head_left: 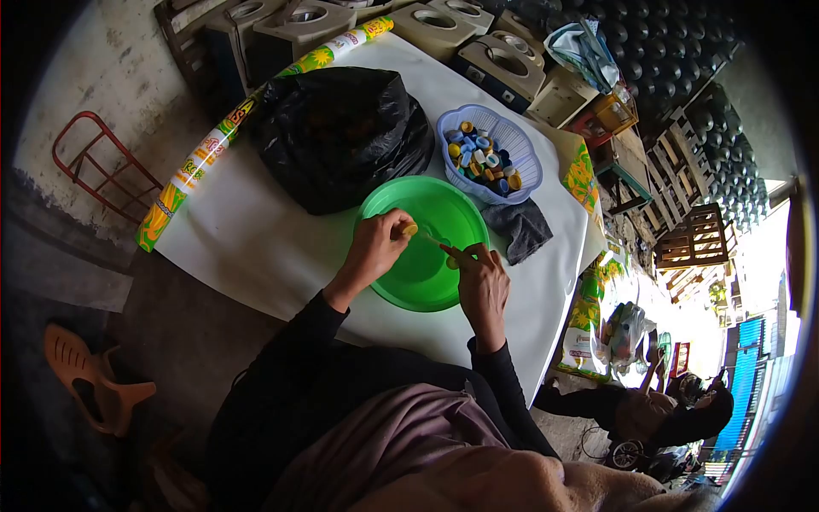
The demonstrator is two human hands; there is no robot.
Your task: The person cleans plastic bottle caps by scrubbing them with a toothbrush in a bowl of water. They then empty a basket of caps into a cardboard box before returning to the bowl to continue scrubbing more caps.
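Over the green basin (418, 294), my left hand (378, 247) pinches a yellow cap (409, 229). My right hand (484, 286) is closed around the handle of a small thin tool (444, 248), whose tip points toward the cap; tip and cap look slightly apart. Another yellowish cap (452, 263) shows by the right fingers, but whether they touch it is unclear. Beyond the basin, a blue-lilac basket (522, 152) holds several blue, white and yellow caps (478, 160). A black plastic bag (341, 141) stands open at the basin's far left, its dark contents hard to make out.
A dark cloth (520, 232) lies beside the basket on the white table (247, 247). Beige boxy units (499, 72) line the far edge. An orange plastic chair (107, 384) and a red metal frame (107, 162) stand left. A person (653, 414) is at the lower right.
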